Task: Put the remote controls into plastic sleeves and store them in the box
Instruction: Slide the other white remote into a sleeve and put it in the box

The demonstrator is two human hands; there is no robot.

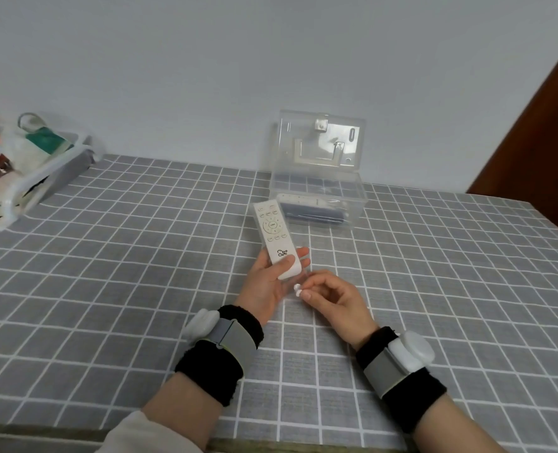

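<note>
Left hand (264, 279) grips the white remote control (276, 237) by its lower end, thumb on top, fingers under. Long axis runs near-vertical in frame; the button end points up toward the clear plastic box (352, 204), just beyond it at centre frame. The lid (320, 142) is open and upright. 2 remotes seem to be inside already, 1 white (300, 197) and 1 dark (313, 214).

Right hand (333, 295) is curled, fingertips (298, 291) pinched together just below the remote's lower end. Can't tell if a clear sleeve is between them. Likely sleeving step; the sleeve goes on along that axis.

Surface: grey checked tablecloth (140, 256). White basket (42, 171) of bags upper left, pale wall (205, 60), brown door (548, 125) right edge.
</note>
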